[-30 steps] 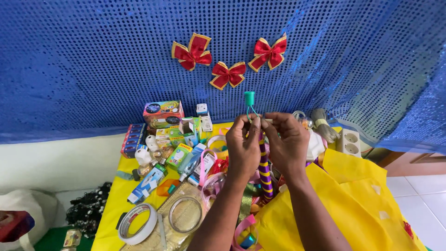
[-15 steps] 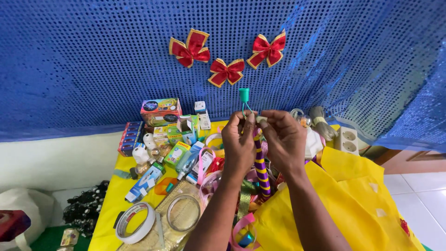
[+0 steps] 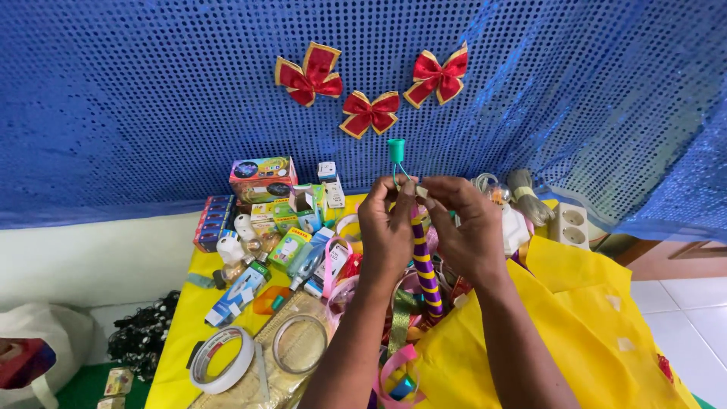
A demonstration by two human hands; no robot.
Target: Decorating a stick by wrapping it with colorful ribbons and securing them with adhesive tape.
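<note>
My left hand [image 3: 386, 227] and my right hand [image 3: 466, 223] are raised together above a cluttered yellow table [image 3: 178, 326]. Their fingertips pinch a small thing between them. A teal cap on thin wire [image 3: 396, 151] sticks up just above the fingers. A purple stick with yellow stripes [image 3: 425, 265] hangs down between the two hands. Which hand bears the stick I cannot tell. Curled ribbons [image 3: 397, 375] lie under my forearms.
Small boxes [image 3: 263, 176], bulbs and packets crowd the table's back left. Two tape rolls [image 3: 222, 360] lie at the front left. A white power socket [image 3: 569, 225] sits at the right. Yellow cloth [image 3: 575, 333] drapes the right side. Red bows [image 3: 310, 73] hang on a blue sequin backdrop.
Both hands have stayed pinched together around the teal-capped piece, with slight finger shifts. The view has drifted a little.
</note>
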